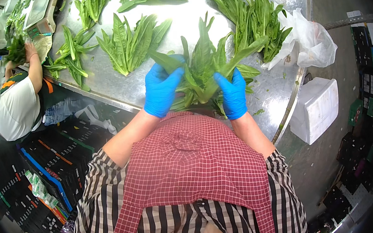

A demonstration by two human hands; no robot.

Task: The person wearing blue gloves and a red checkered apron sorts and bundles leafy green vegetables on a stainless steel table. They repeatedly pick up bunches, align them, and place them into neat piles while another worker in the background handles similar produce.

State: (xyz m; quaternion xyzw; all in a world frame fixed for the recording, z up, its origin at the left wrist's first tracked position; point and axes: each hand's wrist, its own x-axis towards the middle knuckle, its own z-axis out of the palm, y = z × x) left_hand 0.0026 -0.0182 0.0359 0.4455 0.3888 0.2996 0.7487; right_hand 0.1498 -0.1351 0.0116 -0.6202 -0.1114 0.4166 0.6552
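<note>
Both hands wear blue gloves. Between them, above the near edge of the metal table (pixel 118 89), is a head of long-leaved green lettuce (pixel 203 69). My left hand (pixel 164 88) pinches a leaf on its left side between thumb and fingers. At its right side, my right hand (pixel 233 92) has thumb and fingers on an outer leaf. More leaves lie beneath, partly hidden by the head and the hands. A fanned bunch of leafy greens (pixel 131 43) lies beyond my left hand, and a larger pile (pixel 251 22) lies to the far right.
Smaller greens (pixel 74 56) lie at the table's left, others along its far side. A plastic bag (pixel 314 41) hangs over the right edge above a white foam box (pixel 316 108). At the left, a person (pixel 16 105) handles greens by a scale. Black crates (pixel 54 166) are stacked at lower left.
</note>
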